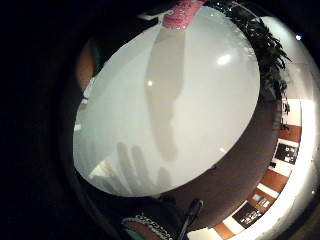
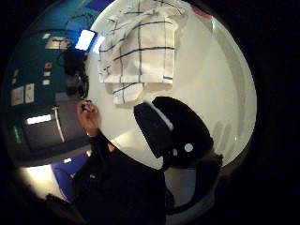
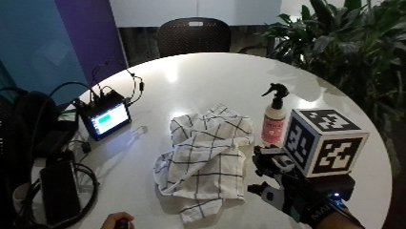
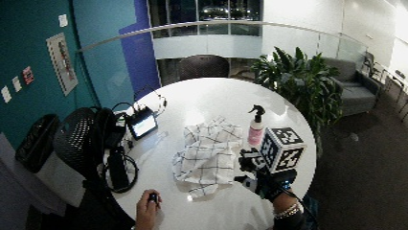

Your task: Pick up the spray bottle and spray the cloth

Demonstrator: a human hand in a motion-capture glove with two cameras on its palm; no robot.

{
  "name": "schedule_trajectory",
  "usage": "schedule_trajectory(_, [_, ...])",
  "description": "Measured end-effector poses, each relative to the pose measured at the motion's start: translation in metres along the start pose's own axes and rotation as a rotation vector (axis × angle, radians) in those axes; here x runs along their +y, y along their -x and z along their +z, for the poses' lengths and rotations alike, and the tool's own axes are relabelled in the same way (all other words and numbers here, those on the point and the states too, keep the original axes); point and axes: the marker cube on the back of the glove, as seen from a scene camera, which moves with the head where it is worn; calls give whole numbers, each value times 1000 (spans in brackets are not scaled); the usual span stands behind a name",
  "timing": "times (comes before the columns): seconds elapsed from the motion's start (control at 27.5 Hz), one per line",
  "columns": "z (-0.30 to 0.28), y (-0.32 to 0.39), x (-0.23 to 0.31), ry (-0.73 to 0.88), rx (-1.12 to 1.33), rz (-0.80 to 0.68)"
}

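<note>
Spray bottle [image 3: 275,119] stands upright on the white worktop [image 3: 203,81], long axis vertical, black trigger head on top, just beside the right edge of the checked cloth [image 3: 206,160]. It's untouched, pick not yet started.

Gloved right hand [image 3: 285,183] hovers over the worktop on the person's side of the bottle, near it but apart; the bottle lies straight ahead of the hand, away from the person. It holds nothing. Its shadow on the worktop [image 1: 137,170] shows separate fingers, so it reads as spread, relaxed.

Bare left hand [image 4: 148,206] is farther off, across the cloth, pinching a small dark object.

Next, my guess: reach forward, wrap the bottle body.
</note>
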Motion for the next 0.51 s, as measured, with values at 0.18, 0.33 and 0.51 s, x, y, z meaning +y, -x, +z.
schedule_trajectory(0.18, [1, -2, -4, 21, -2, -1])
schedule_trajectory(0.33, [0, -3, -4, 35, -4, -1])
schedule_trajectory(0.51, [0, -4, -4, 19, -1, -5])
